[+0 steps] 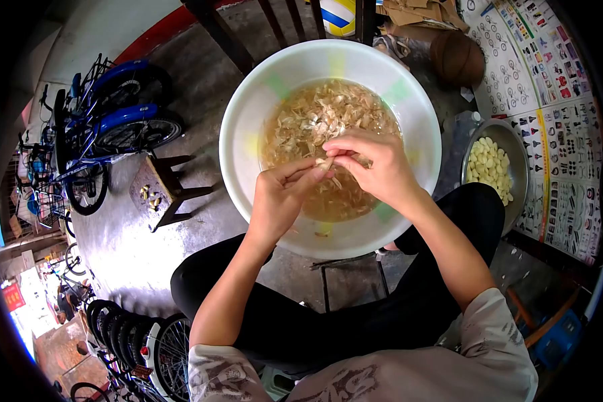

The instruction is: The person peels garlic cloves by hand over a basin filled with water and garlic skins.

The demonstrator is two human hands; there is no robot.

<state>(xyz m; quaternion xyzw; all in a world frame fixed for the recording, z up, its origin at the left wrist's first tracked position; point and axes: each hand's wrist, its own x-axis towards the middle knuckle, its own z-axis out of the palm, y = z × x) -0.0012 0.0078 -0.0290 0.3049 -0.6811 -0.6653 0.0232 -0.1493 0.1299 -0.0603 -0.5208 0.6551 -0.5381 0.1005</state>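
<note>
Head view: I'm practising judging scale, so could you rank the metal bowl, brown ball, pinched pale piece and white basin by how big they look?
1. White basin
2. Metal bowl, though partly hidden
3. Brown ball
4. Pale piece, clearly smallest

Beyond the white basin [243, 100], the ball [337, 18] is cut off by the top edge; over the basin, left hand [278, 197] and right hand [378, 166] partly hide a pinched piece [324, 163]

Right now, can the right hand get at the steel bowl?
Probably yes. The right hand looks free to pass over the basin rim, and the bowl is open on top. The knee hides only part of its edge, but both hands are at a small piece.
</note>
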